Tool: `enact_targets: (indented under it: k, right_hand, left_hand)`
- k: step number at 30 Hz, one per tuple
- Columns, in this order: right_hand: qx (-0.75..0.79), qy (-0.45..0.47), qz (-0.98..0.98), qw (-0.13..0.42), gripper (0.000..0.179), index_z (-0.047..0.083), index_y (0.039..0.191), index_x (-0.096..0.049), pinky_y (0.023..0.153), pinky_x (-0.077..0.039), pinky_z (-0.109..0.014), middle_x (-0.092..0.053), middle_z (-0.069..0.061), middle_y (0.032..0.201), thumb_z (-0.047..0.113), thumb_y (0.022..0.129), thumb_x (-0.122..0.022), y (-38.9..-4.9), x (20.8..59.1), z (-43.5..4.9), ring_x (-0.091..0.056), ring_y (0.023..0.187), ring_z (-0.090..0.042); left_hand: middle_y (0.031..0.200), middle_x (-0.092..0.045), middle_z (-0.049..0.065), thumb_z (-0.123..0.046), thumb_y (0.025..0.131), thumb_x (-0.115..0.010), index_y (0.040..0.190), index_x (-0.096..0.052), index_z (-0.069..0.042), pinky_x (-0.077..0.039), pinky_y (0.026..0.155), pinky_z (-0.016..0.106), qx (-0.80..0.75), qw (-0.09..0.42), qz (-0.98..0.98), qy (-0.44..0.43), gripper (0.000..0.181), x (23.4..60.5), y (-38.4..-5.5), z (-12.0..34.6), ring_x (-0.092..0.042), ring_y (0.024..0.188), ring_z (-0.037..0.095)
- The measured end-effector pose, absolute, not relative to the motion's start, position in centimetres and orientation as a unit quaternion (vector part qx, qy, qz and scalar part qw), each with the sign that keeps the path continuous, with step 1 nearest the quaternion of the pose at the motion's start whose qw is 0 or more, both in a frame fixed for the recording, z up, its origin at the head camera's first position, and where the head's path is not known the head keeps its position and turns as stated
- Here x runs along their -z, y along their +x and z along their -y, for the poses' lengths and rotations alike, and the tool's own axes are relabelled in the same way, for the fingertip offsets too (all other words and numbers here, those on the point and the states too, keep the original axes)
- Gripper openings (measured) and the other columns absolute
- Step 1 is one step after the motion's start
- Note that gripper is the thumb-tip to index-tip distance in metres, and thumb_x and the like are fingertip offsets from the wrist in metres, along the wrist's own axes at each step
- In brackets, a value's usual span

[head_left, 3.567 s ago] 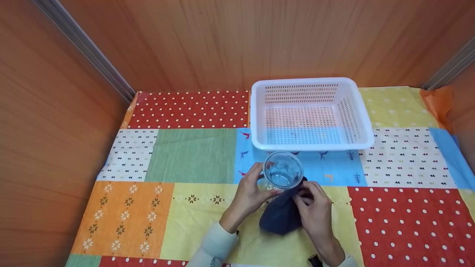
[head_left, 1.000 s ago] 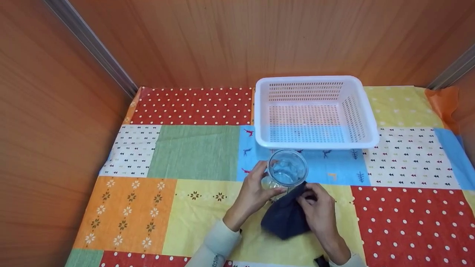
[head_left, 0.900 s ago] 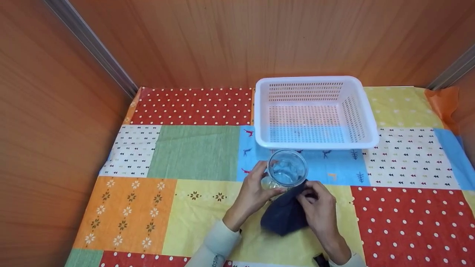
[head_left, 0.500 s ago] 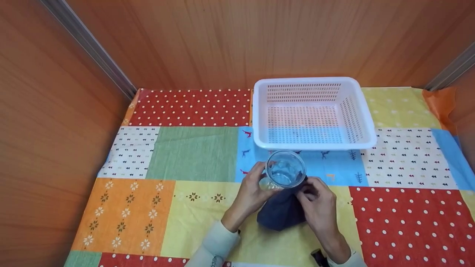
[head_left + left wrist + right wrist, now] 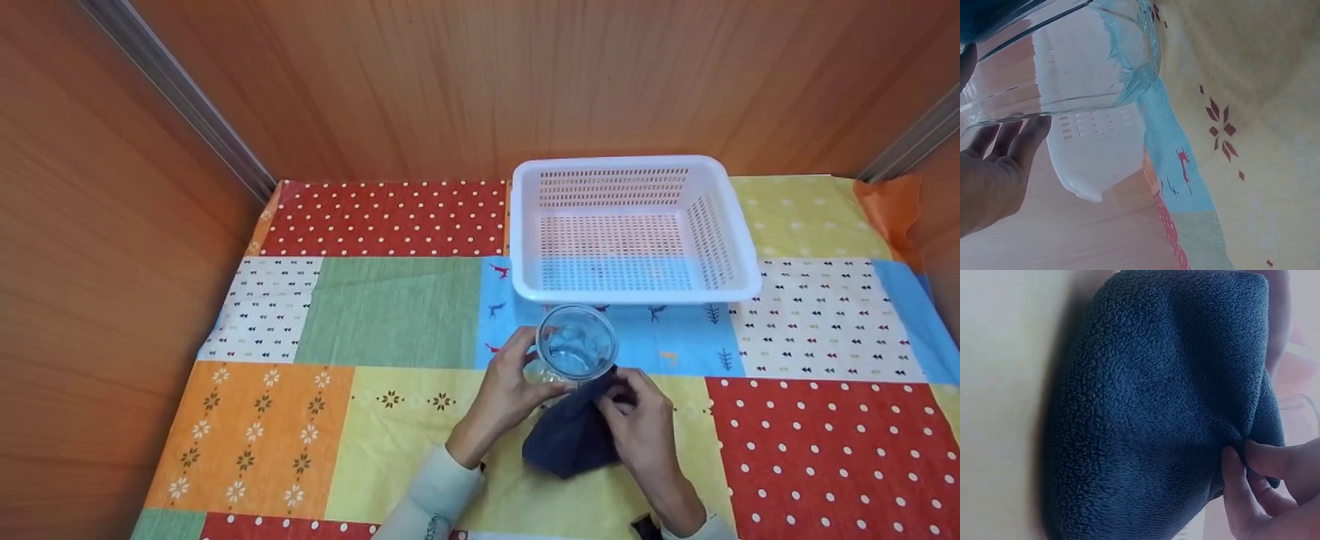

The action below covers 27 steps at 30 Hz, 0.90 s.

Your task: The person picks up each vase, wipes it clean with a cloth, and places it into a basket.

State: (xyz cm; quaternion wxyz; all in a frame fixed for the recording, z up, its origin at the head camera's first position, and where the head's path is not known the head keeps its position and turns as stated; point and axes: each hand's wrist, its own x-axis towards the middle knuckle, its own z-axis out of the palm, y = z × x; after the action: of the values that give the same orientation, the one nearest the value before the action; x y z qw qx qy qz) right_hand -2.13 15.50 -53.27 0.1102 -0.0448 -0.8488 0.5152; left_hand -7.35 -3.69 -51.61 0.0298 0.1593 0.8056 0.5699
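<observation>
A clear glass jar (image 5: 576, 346) with a round open mouth stands upright in the middle of the head view. My left hand (image 5: 504, 394) grips it from the left, thumb in front and fingers round the far side; the left wrist view shows those fingertips (image 5: 1033, 135) against the glass (image 5: 1089, 67). My right hand (image 5: 641, 424) pinches a dark blue cloth (image 5: 570, 442) between thumb and fingers at the jar's near right side. Up close the cloth (image 5: 1140, 399) is fluffy terry, bunched at the pinch and hanging down. It hides the lower front of the jar.
Just behind the jar sits a white perforated plastic basket (image 5: 525, 289) with nothing in it. A patchwork-print cloth (image 5: 390, 315) covers the table. Wood-grain panels (image 5: 480, 82) rise at the back and both sides. An orange cloth piece (image 5: 889, 217) lies at the far right corner.
The right hand shifts slightly up and back down beside the jar, and the cloth's hanging part swings with it. The left hand keeps its grip, and the jar stays in place.
</observation>
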Motion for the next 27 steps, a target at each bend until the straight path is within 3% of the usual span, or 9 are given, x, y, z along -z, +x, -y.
enact_targets:
  k: [12, 19, 27]
  right_hand:
    - [-0.512, -0.048, 0.854, 0.081, 0.025, -0.003, 0.106, -0.069, 0.073, -0.064, -0.033, -0.072, -0.014, 0.096, -0.015, 0.084, -0.076, -2.0, 54.5, -15.9, -0.072, 0.086, -0.025]
    - [-0.523, -0.042, 0.846, 0.099, 0.024, -0.002, 0.104, -0.071, 0.076, -0.064, -0.027, -0.07, -0.012, 0.098, -0.016, 0.085, -0.078, -2.0, 52.6, -15.4, -0.071, 0.09, -0.023]
    - [-0.544, -0.027, 0.829, 0.126, 0.025, -0.001, 0.105, -0.073, 0.077, -0.062, -0.022, -0.07, -0.012, 0.102, -0.016, 0.085, -0.077, -2.2, 50.5, -15.2, -0.07, 0.09, -0.02]
  left_hand:
    - [0.133, -0.062, 0.009, -0.004, 0.077, -0.094, 0.135, -0.061, -0.006, -0.055, 0.108, 0.044, -0.577, 0.038, -0.8, 0.159, 0.067, 51.4, -7.5, 3.8, -0.062, 0.127, 0.032]
    - [0.133, -0.062, 0.021, -0.004, 0.075, -0.095, 0.134, -0.06, 0.0, -0.053, 0.107, 0.058, -0.594, 0.036, -0.79, 0.149, 0.069, 51.8, -7.8, 3.8, -0.061, 0.128, 0.036]
    - [0.131, -0.063, 0.021, -0.007, 0.074, -0.096, 0.129, -0.061, -0.001, -0.052, 0.107, 0.062, -0.603, 0.042, -0.785, 0.134, 0.065, 51.8, -8.0, 3.8, -0.061, 0.127, 0.035]
